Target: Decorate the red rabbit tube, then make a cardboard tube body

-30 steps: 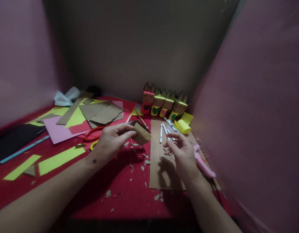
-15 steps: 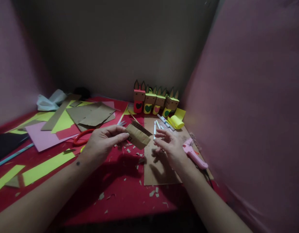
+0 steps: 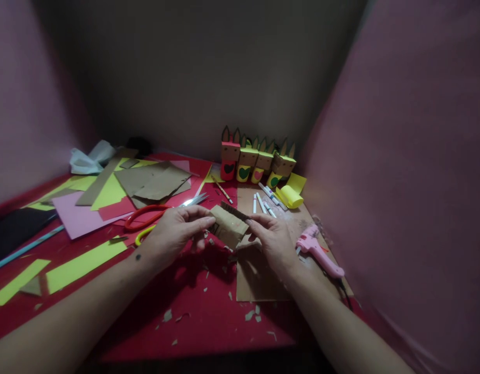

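A folded piece of brown cardboard (image 3: 229,224) is held up over the table between both hands. My left hand (image 3: 185,228) pinches its left end between thumb and fingers. At its right end, my right hand (image 3: 273,241) grips the edge with thumb and fingertips. The dark inner side of a raised flap shows along the top. Beneath my right hand lies a flat cardboard sheet (image 3: 259,283). Just past my left hand are scissors (image 3: 146,215) with red and yellow handles, their blades pointing away to the right.
Several paper animal figures (image 3: 259,161) with pointed ears stand at the back. White markers (image 3: 259,202), a pencil (image 3: 222,189) and a yellow paper roll (image 3: 290,196) lie before them. A pink glue gun (image 3: 319,252) rests at right. Coloured paper (image 3: 86,265) and cardboard pieces (image 3: 154,179) cover the left.
My right hand has moved in to the left and closed on the cardboard's right end. My left hand keeps its hold. The whole view has shifted slightly.
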The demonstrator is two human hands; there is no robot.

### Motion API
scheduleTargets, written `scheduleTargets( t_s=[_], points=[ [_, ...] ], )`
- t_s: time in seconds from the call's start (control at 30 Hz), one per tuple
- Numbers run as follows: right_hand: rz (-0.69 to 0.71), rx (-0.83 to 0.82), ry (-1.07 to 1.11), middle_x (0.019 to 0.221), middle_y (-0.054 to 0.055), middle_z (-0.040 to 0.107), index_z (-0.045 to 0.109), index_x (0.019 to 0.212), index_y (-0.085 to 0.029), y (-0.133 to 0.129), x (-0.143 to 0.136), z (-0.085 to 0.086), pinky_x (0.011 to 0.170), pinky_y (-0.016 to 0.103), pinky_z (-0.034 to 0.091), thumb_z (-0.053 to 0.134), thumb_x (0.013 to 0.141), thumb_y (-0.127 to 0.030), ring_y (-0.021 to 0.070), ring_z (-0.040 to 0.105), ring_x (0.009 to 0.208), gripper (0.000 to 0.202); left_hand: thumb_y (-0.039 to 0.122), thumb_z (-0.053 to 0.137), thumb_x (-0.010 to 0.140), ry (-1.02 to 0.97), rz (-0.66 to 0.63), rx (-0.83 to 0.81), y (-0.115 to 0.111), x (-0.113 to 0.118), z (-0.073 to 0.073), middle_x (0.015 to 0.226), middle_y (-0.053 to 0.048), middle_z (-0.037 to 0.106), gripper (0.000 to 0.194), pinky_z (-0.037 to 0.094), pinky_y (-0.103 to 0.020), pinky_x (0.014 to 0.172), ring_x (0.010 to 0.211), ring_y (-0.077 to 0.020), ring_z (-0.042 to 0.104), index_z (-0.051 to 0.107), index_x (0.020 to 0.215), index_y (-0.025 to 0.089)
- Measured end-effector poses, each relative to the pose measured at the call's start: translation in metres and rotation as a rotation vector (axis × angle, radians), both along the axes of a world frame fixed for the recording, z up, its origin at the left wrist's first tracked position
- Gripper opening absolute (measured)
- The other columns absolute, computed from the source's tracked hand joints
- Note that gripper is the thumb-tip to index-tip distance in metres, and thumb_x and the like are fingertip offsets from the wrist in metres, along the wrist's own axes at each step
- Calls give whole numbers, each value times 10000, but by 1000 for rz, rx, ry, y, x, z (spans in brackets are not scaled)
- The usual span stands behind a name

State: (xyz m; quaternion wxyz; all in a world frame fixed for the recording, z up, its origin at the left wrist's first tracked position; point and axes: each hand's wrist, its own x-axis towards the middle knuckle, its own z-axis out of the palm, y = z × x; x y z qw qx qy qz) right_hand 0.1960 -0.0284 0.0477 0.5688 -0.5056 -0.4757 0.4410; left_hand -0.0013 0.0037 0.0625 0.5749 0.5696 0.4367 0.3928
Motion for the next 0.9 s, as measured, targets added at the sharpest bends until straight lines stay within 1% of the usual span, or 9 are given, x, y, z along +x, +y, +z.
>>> scheduleTargets(
  t_s=[0.17, 0.27, 0.4, 0.57, 0.67, 0.77, 0.8, 0.83, 0.9],
  points=[
    [-2, 28, 29, 588, -38, 616, 717, 753, -186, 0, 3, -7, 534, 214, 430, 681, 733, -303, 94, 520, 543, 124, 346, 699, 776, -36, -90, -32, 2, -1, -2, 587, -19, 652, 200, 480, -199, 493, 508, -114, 593, 678, 815, 151],
    [3, 22, 39, 612, -35, 623, 704, 754, -184, 0, 4, -6, 557, 220, 437, 671, 742, -305, 97, 535, 559, 126, 347, 691, 787, -3, -124, -73, 0, 0, 0, 580, -33, 648, 207, 471, -192, 472, 506, -115, 583, 685, 800, 140],
    [47, 54, -18, 698, -16, 661, 682, 763, -182, 5, 2, 0, 652, 243, 465, 635, 770, -301, 123, 594, 664, 127, 361, 669, 807, 15, -111, -141, 0, 3, -2, 524, -31, 615, 233, 426, -175, 404, 435, -100, 539, 681, 815, 129],
    [86, 121, -54, 692, -28, 635, 653, 760, -206, 19, -5, 6, 657, 252, 468, 599, 776, -228, 127, 592, 675, 60, 322, 679, 796, -45, -53, -173, 5, 4, -8, 509, -4, 595, 200, 413, -163, 369, 388, -90, 524, 626, 848, 136],
    [132, 157, -119, 790, -9, 688, 691, 840, -227, 18, -6, 4, 758, 285, 490, 567, 803, -199, 149, 635, 786, 133, 324, 681, 793, -41, 13, -173, 6, 4, -10, 469, 31, 557, 270, 386, -155, 334, 340, -86, 486, 593, 984, 155],
    [159, 184, -201, 890, -3, 730, 715, 916, -250, 11, -3, 0, 802, 307, 504, 523, 827, -163, 162, 659, 856, 229, 341, 697, 782, -21, 27, -129, 7, 4, -13, 467, 57, 544, 501, 349, -143, 300, 325, -91, 473, 514, 1231, 215],
    [159, 196, -230, 911, -3, 736, 718, 935, -255, 8, -2, -1, 804, 310, 507, 514, 829, -150, 165, 664, 864, 253, 343, 703, 777, -16, 19, -114, 7, 3, -14, 477, 59, 548, 560, 339, -141, 290, 328, -94, 476, 486, 1283, 241],
    [160, 207, -259, 920, -1, 741, 719, 948, -257, 7, -1, -2, 804, 313, 511, 509, 827, -141, 168, 670, 868, 269, 346, 706, 773, -9, 10, -109, 8, 3, -16, 485, 58, 550, 584, 329, -143, 280, 328, -97, 476, 481, 1305, 257],
    [178, 219, -302, 922, 5, 749, 721, 969, -250, 4, 0, -3, 810, 321, 518, 505, 819, -129, 175, 681, 874, 290, 352, 704, 770, 5, -2, -124, 9, 3, -19, 488, 51, 544, 548, 320, -152, 265, 326, -100, 470, 527, 1279, 251]
  ],
)
